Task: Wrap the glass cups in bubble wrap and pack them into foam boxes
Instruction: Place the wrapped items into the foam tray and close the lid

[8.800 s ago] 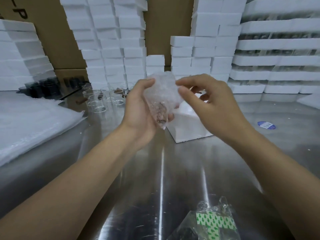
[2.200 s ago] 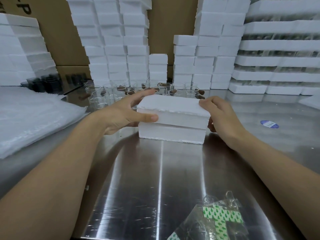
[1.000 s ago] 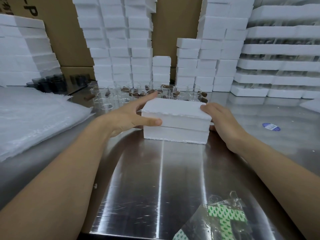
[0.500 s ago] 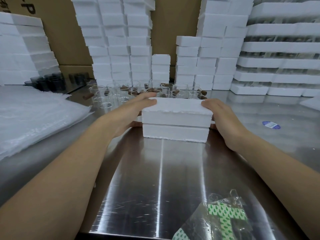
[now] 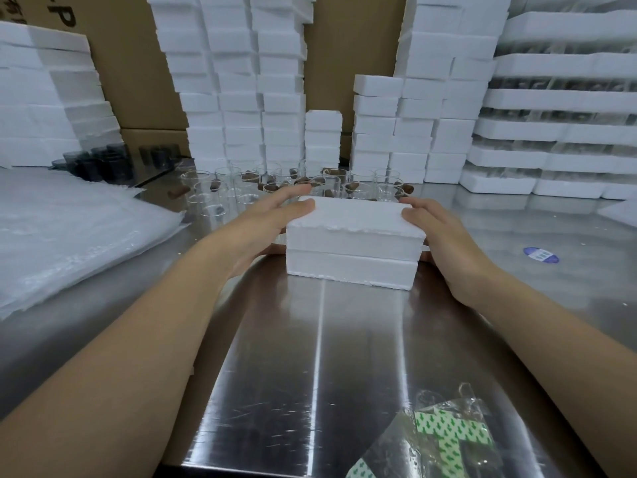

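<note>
Both hands, the left hand [image 5: 272,224] and right hand [image 5: 439,236], clasp the ends of the closed foam box [image 5: 353,241] on the table [image 5: 344,339], so one box seems packed, while bare glass cups [image 5: 293,186] wait at twelve o'clock.

Steel table [image 5: 344,357]: reflective, streaked with glare. Near edge, right: clear plastic bag [image 5: 437,439] holding white sheets with a green print, crumpled. Right side: blue oval sticker [image 5: 541,254] flat on the table, well apart from the bag. Back wall: brown cardboard cartons [image 5: 138,63], black lettering partly visible at upper left. Far left: dark tinted cups [image 5: 100,162], clustered.
</note>
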A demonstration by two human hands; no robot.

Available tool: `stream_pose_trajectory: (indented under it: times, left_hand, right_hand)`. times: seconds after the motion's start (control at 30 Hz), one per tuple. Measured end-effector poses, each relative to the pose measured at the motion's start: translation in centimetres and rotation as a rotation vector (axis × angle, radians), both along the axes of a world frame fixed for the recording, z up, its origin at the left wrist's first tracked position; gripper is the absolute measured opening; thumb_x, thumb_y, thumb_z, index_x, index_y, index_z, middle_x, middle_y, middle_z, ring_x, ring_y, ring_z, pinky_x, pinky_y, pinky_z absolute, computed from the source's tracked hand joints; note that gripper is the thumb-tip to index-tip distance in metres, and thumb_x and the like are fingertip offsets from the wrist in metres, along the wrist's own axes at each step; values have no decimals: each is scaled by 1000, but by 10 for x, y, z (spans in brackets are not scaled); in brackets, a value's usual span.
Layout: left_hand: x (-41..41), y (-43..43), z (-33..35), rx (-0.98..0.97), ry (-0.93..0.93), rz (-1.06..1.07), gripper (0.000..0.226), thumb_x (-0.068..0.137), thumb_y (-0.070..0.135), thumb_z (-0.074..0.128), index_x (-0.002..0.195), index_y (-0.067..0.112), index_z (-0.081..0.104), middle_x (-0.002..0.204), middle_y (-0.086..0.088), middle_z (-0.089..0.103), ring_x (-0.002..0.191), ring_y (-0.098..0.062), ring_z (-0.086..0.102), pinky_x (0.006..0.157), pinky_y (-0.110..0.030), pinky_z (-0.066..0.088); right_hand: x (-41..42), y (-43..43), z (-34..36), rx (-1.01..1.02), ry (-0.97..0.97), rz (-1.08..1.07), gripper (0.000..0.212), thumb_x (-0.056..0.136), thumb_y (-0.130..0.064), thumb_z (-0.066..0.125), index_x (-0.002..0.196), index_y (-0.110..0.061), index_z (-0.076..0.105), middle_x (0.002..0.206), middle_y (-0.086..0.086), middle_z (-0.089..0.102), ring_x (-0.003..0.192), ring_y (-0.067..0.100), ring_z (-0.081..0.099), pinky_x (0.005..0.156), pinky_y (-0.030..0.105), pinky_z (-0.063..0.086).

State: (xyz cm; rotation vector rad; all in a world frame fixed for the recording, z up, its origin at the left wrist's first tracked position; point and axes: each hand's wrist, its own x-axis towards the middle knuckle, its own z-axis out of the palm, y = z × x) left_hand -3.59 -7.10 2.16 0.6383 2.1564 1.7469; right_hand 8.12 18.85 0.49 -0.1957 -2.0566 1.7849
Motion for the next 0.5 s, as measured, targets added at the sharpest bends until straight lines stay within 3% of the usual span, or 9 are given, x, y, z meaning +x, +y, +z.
stream_pose_trajectory:
  times: [0.07, 0.13, 0.33, 0.5]
  left_hand:
    - [0, 2, -1, 18, -30, 6, 54, 74, 70, 77, 126, 60, 67, 141, 16, 67, 138, -21, 57, 115, -44, 45]
    - [-2, 4, -3, 69, -74, -14, 64, 75, 68, 78, 134, 48, 66, 131, 12, 74, 128, -20, 64, 101, -36, 49]
    - [-7, 4, -5, 121, -113, -56, 51, 79, 47, 80, 128, 47, 66, 117, 16, 79, 93, -3, 75, 86, -29, 52]
    - [-8, 2, -7, 131, -118, -68, 51, 79, 47, 83, 128, 48, 69, 129, 14, 75, 108, -8, 70, 94, -30, 51]
  right_hand:
    - [0, 0, 1, -19, 2, -12, 25, 101, -35, 62, 124, -35, 69, 118, -4, 75, 88, 6, 72, 79, 31, 57]
    - [0, 1, 1, -33, -2, -15, 23, 100, -32, 63, 122, -31, 70, 118, 1, 74, 89, 8, 71, 83, 37, 56]
    - [-1, 2, 1, -44, 5, 2, 19, 97, -35, 66, 114, -28, 69, 104, -4, 73, 85, 6, 71, 82, 37, 53]
    - [-1, 2, 0, -28, 8, 31, 28, 81, -45, 69, 107, -33, 69, 102, -5, 73, 86, 9, 70, 85, 38, 52]
